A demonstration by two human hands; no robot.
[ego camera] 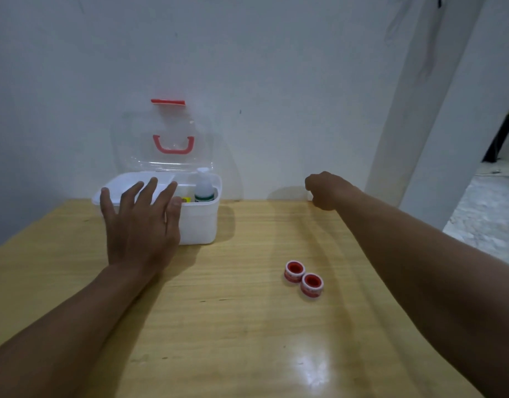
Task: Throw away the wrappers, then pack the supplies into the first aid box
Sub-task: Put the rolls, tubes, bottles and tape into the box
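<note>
The white first aid box (200, 222) stands at the table's far left, its clear lid (164, 145) with a red handle raised against the wall. Inside it stand a white bottle (204, 188) and a small yellow item (186, 199). My left hand (141, 222) lies against the box's front, fingers spread over the rim and holding nothing. My right hand (329, 191) reaches to the table's far edge with its fingers curled shut. A small white speck shows at its fingertips; whether it is held I cannot tell. Two red-and-white tape rolls (303, 278) lie touching each other on the table, right of centre.
The wooden table (233, 326) butts against a white wall. Right of it a white pillar (437, 96) stands, with open floor (489, 214) beyond the table's right edge.
</note>
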